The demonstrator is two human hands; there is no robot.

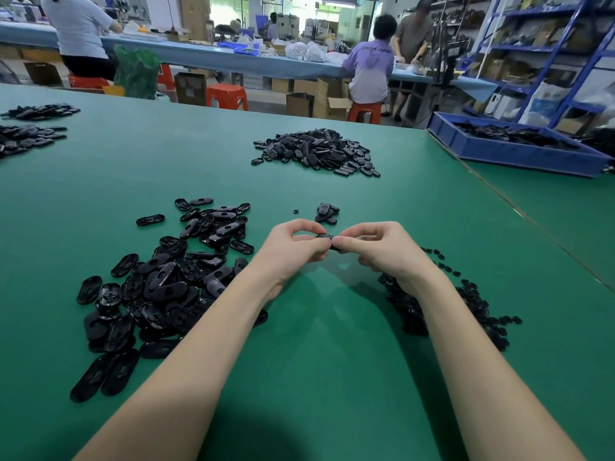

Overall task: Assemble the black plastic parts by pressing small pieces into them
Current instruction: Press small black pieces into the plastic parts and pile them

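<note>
Over the green table [316, 377], from the left side across, a loose heap of oval black plastic parts [159, 287] lies just beside the left forearm, some of them partly hidden under it, with flatter scatterings of the same parts [30, 134] well apart at the far left edge. Next, the left hand [293, 246] curls its fingers and thumb around one end of a single black part [327, 241], which is raised above the table between both hands; the right hand [379, 247] pinches the other end with curled fingers, its fingertips touching the part, most of which is hidden by the fingers. Just beyond the hands sit a small cluster of parts [327, 212] and one tiny piece [296, 211], and farther back a big mound of parts [319, 151]. Right of the right forearm spreads a pile of small black pieces [472, 311], and a blue bin [519, 151] holding more parts stands at the far right
</note>
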